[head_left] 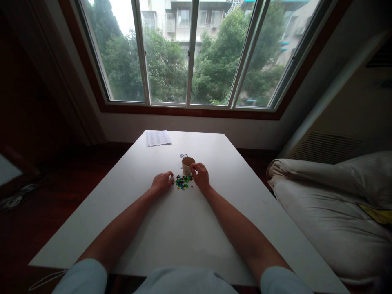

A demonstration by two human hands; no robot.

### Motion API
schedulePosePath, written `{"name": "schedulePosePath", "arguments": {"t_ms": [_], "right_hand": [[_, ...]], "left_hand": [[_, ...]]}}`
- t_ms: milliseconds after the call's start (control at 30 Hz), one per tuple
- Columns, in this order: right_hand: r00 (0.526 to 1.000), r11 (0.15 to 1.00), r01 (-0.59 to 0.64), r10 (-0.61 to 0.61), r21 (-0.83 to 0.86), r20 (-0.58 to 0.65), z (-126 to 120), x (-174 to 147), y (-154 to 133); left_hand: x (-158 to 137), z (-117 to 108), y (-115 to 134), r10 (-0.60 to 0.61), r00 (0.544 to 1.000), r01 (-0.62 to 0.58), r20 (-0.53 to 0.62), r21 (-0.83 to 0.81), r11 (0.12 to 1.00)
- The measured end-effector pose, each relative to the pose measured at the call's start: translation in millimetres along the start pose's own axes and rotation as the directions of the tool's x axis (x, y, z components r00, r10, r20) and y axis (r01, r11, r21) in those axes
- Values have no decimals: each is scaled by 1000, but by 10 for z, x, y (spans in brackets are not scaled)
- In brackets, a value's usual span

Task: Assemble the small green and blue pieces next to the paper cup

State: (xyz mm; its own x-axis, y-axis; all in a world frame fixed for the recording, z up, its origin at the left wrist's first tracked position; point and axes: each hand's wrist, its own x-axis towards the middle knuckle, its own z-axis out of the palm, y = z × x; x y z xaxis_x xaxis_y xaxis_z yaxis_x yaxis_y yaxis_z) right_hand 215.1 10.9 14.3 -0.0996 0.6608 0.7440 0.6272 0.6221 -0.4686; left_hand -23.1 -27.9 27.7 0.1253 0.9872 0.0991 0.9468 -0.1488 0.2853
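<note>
Pieces [183, 183]: many lying outside cup [186, 169]; fill unseen.
Left hand [162, 182]: resting beside pile, hold unclear.
Right hand [201, 176]: hovering at rim, hold unclear.

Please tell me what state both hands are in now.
Left hand: partly curled beside the colourful pieces; grip cannot be told.
Right hand: fingertips near the cup; grip cannot be told.

Daylight enters a wide window [189, 53] above dark reddish flooring [101, 163].
</note>
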Motion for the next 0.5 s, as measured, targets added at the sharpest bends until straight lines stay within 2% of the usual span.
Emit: {"name": "schedulePosePath", "arguments": {"t_ms": [233, 500], "right_hand": [[996, 1000, -24, 23, -20, -89, 5, 19, 60], [998, 994, -63, 61, -88, -20, 21, 6, 83]], "left_hand": [[-19, -15, 14, 22, 1000, -22, -3, -8, 1000], [-12, -11, 8, 33, 999, -33, -13, -6, 999]]}}
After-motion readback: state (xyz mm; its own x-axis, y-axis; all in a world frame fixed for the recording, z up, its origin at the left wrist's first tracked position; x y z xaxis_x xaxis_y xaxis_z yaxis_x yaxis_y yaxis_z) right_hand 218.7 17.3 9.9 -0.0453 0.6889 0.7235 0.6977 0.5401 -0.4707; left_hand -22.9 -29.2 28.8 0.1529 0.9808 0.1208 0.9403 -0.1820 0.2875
